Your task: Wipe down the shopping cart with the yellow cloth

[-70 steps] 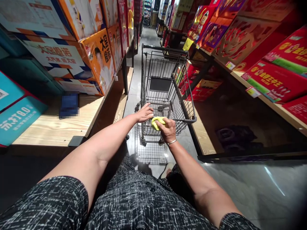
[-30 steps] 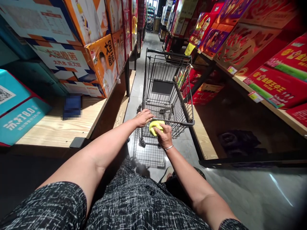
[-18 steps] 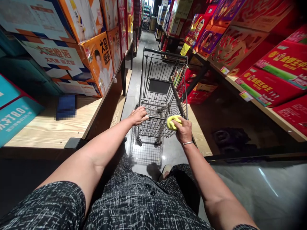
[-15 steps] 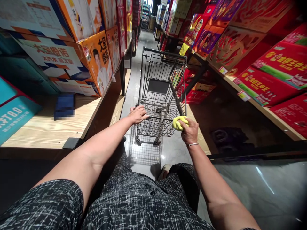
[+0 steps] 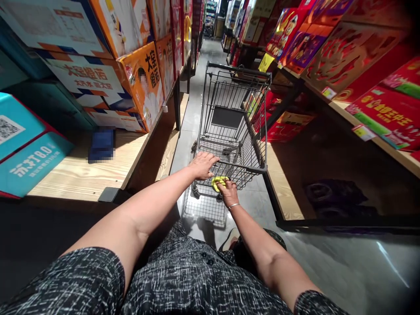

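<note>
Yellow cloth [image 5: 219,183] is coming away from the near right corner of the shopping cart [image 5: 227,117], and now it is showing just below the near edge, left of the middle. The right hand [image 5: 229,192] is clutching it. The left hand [image 5: 203,165] is lying over the near left corner, but I can't tell if it is gripping. Orange boxes [image 5: 142,89] are standing on the left shelf [image 5: 110,173], by its aisle edge.

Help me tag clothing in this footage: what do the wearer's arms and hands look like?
Short black sleeves flecked white end above the elbows. The ungloved right hand has a thin silvery bracelet at the wrist; the left hand, also ungloved, shows none.
</note>
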`<state>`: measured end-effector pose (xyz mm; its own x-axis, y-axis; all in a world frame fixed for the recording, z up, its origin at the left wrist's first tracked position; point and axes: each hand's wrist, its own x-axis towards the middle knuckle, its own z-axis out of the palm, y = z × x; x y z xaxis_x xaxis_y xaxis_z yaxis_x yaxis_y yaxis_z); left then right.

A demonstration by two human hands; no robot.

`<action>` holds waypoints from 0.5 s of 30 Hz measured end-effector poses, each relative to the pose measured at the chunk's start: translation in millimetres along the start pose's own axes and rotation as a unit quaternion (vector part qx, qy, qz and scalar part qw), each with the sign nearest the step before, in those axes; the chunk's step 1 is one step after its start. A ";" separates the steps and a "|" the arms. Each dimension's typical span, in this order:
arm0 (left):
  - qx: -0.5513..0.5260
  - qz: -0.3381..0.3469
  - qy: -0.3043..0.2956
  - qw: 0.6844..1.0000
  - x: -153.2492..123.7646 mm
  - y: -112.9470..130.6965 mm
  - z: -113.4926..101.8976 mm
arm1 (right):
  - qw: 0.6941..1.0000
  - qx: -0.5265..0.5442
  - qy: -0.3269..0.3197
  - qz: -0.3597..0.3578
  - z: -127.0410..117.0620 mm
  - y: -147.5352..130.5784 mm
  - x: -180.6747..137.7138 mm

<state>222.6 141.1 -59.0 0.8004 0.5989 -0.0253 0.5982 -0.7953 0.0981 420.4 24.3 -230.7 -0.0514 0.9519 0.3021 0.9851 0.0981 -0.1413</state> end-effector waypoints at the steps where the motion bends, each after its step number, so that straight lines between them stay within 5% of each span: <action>1: 0.000 -0.002 -0.003 1.000 0.1 -2.1 0.6 | 0.999 -0.009 -0.034 0.003 6.9 -1.4 -4.6; 4: -0.005 -0.006 -0.008 1.000 1.4 -8.9 1.0 | 0.995 -0.025 -0.090 -0.019 13.0 -2.8 -9.4; 7: -0.019 -0.016 -0.006 1.000 2.4 -15.7 0.1 | 0.995 -0.031 -0.077 -0.049 -4.4 2.7 -0.6; 15: -0.050 -0.038 0.004 0.998 4.2 -34.2 -5.2 | 0.975 -0.039 0.210 -0.058 -85.9 42.8 32.6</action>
<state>205.4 171.3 -57.3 0.7522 0.6583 -0.0290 0.6502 -0.7344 0.1946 475.0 34.6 -145.9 -0.1075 0.7312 0.6736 0.9869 0.1603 -0.0164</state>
